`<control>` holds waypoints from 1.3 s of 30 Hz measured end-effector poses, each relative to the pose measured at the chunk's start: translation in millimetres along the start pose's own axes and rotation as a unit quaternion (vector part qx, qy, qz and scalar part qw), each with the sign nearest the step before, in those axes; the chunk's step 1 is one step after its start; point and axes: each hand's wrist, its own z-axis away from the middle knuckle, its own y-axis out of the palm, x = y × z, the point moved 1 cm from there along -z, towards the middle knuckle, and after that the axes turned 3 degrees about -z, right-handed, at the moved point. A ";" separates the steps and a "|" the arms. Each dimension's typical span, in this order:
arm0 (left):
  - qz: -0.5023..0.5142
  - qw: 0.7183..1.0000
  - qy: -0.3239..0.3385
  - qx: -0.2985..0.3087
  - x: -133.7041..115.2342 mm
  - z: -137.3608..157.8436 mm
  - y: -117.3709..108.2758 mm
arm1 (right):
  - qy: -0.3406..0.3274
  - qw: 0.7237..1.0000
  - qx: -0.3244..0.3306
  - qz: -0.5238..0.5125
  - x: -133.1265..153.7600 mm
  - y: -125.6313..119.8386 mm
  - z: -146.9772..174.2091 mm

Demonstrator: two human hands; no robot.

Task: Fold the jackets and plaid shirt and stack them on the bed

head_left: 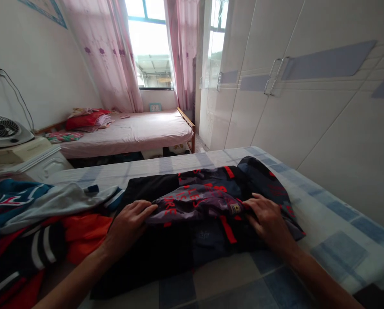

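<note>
Spread over the blue-and-white checked bed, dark garment with red lettering, bunched at the right end; gripped at the left end of a purplish-grey, sleeve-like strip by closed fingers of left hand, at the strip's right end by those of right hand. Close by to the left, heaped clothes in orange, grey and navy. Beyond, pink-sheeted bed, pale blue clock and window; along the right, white wardrobe.
</note>
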 end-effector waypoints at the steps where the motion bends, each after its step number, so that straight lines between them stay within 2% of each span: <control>1: 0.013 1.000 -0.020 -0.016 0.3 -5.5 -3.2 | -0.001 1.000 0.009 -0.009 0.8 -2.8 -5.7; 4: 0.008 0.993 -0.067 -0.100 3.8 -17.2 -25.5 | 0.000 0.999 -0.032 -0.023 2.5 -19.2 -18.5; 7: -0.033 0.989 -0.044 -0.134 4.5 -5.0 -46.8 | -0.029 0.995 -0.089 -0.020 4.9 -32.8 -15.2; 9: -0.032 0.995 0.000 -0.095 -0.2 16.2 -48.3 | -0.054 0.997 -0.054 -0.028 6.7 -31.2 -4.0; 11: -0.010 0.999 0.034 -0.022 -7.4 40.7 -40.5 | -0.071 0.996 0.017 -0.047 8.7 -23.5 9.5; 13: 0.009 0.998 0.033 0.045 -13.8 59.9 -32.0 | -0.064 0.994 0.063 -0.065 10.3 -17.5 19.3; 15: 0.030 0.996 0.010 0.087 -17.2 67.3 -31.1 | -0.039 0.991 0.089 -0.091 11.5 -18.5 21.0; 17: 0.072 0.990 -0.018 0.124 -17.4 60.5 -39.9 | -0.013 0.983 0.128 -0.135 11.7 -25.5 12.5; 19: 0.131 0.976 -0.049 0.168 -16.3 41.4 -52.5 | 0.026 0.971 0.157 -0.180 9.4 -32.3 -7.0; 22: 0.181 0.962 -0.109 0.176 -17.9 2.3 -58.8 | 0.103 0.966 0.141 -0.192 -0.1 -27.7 -54.4; 24: 0.164 0.968 -0.127 0.139 -24.3 -19.7 -46.8 | 0.131 0.969 0.141 -0.155 -8.8 -11.0 -91.9; 26: 0.128 0.979 -0.108 0.112 -34.7 -31.3 -24.1 | 0.151 0.970 0.167 -0.097 -18.2 12.5 -127.0; 28: 0.102 0.986 -0.072 0.113 -45.3 -31.6 1.9 | 0.174 0.965 0.188 -0.059 -27.3 36.1 -154.7; 31: 0.093 0.986 -0.045 0.131 -54.4 -20.3 31.2 | 0.212 0.952 0.216 -0.038 -38.0 62.2 -178.5; 35: 0.094 0.983 -0.053 0.146 -55.8 -10.4 40.9 | 0.230 0.934 0.273 -0.025 -43.6 72.4 -187.1; 39: 0.109 0.980 -0.060 0.154 -55.7 -11.6 37.4 | 0.182 0.936 0.294 -0.066 -45.5 62.4 -191.5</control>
